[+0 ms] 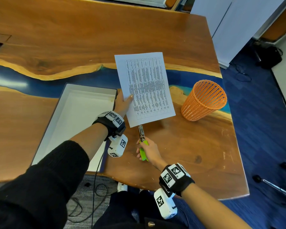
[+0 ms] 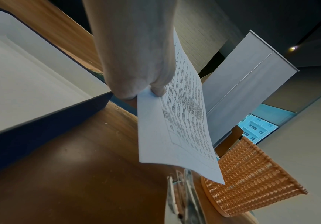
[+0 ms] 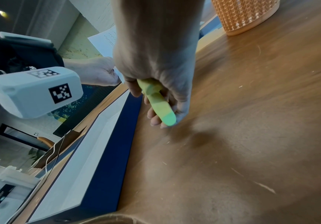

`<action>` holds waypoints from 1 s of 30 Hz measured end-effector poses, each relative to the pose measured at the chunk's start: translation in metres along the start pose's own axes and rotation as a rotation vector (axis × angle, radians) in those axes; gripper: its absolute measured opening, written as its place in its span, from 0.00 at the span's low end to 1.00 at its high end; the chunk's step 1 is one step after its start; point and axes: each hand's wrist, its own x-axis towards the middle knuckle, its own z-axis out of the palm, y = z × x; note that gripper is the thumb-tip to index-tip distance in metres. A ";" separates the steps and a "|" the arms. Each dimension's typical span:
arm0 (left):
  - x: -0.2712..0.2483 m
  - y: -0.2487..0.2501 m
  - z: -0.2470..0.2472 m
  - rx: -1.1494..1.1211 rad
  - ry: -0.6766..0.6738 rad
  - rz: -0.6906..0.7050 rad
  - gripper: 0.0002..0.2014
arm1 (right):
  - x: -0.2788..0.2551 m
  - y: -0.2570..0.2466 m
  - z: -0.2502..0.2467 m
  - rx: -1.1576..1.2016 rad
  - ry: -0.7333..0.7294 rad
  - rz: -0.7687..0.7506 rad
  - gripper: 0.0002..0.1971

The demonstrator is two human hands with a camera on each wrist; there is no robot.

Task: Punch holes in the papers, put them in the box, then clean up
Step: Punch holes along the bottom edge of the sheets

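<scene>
left hand pinching paper aloft, right hand low — fingers round hole punch

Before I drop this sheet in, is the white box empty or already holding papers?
Apparently empty: the box shows only bare white floor in the head view, though the left arm hides part.

Centre of frame: right hand, fingers curled round the green handle of a hole punch, above the desk. Left: box, left hand, paper. Upper right: orange basket.
</scene>
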 end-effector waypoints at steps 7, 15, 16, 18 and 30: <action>-0.005 -0.003 0.005 -0.009 -0.047 0.005 0.21 | 0.001 -0.004 0.002 -0.031 0.017 -0.013 0.08; -0.006 -0.005 0.005 -0.020 -0.079 0.032 0.21 | 0.004 -0.005 0.003 -0.069 0.045 -0.016 0.06; -0.006 -0.005 0.005 -0.027 -0.091 0.043 0.21 | 0.004 -0.005 0.003 -0.071 0.044 -0.016 0.06; -0.005 -0.007 0.004 -0.034 -0.109 0.055 0.21 | 0.003 -0.006 0.003 -0.083 0.046 -0.019 0.07; -0.006 -0.009 0.009 -0.029 -0.121 0.011 0.22 | 0.008 0.004 0.006 -0.167 0.105 -0.060 0.08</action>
